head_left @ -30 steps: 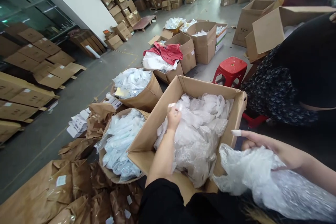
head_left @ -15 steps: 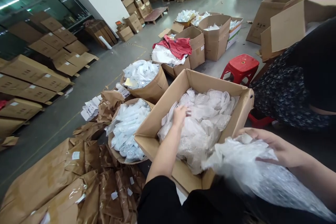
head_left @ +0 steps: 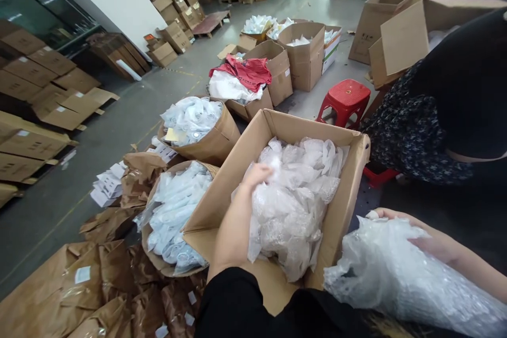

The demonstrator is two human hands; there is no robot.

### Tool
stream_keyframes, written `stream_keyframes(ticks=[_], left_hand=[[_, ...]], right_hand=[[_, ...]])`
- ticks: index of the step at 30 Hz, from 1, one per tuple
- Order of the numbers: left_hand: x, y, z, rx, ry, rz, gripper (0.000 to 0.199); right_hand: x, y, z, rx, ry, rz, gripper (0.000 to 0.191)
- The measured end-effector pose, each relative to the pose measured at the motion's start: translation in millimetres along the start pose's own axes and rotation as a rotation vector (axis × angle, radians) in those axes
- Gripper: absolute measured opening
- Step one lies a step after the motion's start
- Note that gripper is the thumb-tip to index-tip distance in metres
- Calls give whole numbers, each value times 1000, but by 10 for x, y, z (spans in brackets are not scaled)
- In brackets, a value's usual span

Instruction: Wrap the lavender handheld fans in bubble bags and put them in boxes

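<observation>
A cardboard box (head_left: 317, 124) stands in front of me, holding a heap of translucent bubble-wrap bags (head_left: 293, 195). My left hand (head_left: 259, 175) reaches into it and touches the bags near the left wall; its fingers are curled and blurred, so their grip is unclear. At the lower right, outside the box, my right hand (head_left: 412, 232) grips a bundle of bubble-wrap bags (head_left: 400, 274) from above, which lies along my right forearm. The bundle's open edge faces the box.
Left of the box stand two round containers of pale bagged items (head_left: 180, 211), with brown wrapped packages (head_left: 51, 290) below. A red stool (head_left: 344, 99) stands beyond the box, beside a person in black (head_left: 467, 84). Stacked cartons (head_left: 35, 63) line the left.
The whole view has shifted, with surroundings moved leftward. My left hand remains at the bags in the box. The bundle in my right hand has swung lower and now shows more fully.
</observation>
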State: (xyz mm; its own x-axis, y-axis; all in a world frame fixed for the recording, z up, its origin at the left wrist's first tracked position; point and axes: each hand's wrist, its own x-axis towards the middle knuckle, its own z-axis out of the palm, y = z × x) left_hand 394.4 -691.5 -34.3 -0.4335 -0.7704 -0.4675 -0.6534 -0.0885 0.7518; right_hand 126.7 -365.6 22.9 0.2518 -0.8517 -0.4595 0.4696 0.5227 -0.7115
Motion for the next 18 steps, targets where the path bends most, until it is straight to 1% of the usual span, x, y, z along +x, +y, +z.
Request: stream_keyframes(ticks=[1, 2, 3, 4, 5, 6, 7, 8, 10, 12, 13, 14, 15, 16, 18], left_hand=[[21, 84, -234, -77, 82, 43, 35], [46, 158, -450, -203, 194, 110, 40], [76, 213, -623, -319, 276, 159, 46], [111, 243, -731, -442, 347, 180, 50], [152, 244, -763, -540, 397, 177, 54], [200, 215, -714, -594, 423, 141, 55], [254, 158, -590, -610, 434, 83, 55], [312, 78, -408, -577, 431, 16, 52], [424, -127, 44, -461, 420, -117, 37], [504, -338, 472, -373, 419, -201, 23], [527, -428, 638, -340, 415, -226, 17], [537, -501, 761, -311, 410, -242, 13], [535, -554, 843, -289, 404, -246, 10], [522, -588, 885, -276, 397, -238, 8], [472, -605, 880, -269, 382, -195, 5]], right_hand=[[20, 5, 1, 5, -17, -3, 58], [43, 8, 7, 10, -31, -10, 59], [67, 9, 14, 13, -41, -17, 59], [90, 9, 21, 14, -47, -20, 59], [112, 8, 24, 15, -50, -21, 60], [132, 6, 23, 14, -56, -17, 62], [151, 3, 18, 9, -64, -10, 66], [171, 0, 9, 2, -74, -1, 70], [211, 0, -14, -21, -108, 15, 78], [250, 9, -32, -52, -153, 29, 80], [267, 15, -37, -70, -172, 31, 78], [281, 18, -39, -84, -185, 29, 76], [291, 17, -38, -95, -191, 22, 74], [297, 9, -34, -102, -187, 10, 71], [300, -37, -22, -111, -191, -14, 67]])
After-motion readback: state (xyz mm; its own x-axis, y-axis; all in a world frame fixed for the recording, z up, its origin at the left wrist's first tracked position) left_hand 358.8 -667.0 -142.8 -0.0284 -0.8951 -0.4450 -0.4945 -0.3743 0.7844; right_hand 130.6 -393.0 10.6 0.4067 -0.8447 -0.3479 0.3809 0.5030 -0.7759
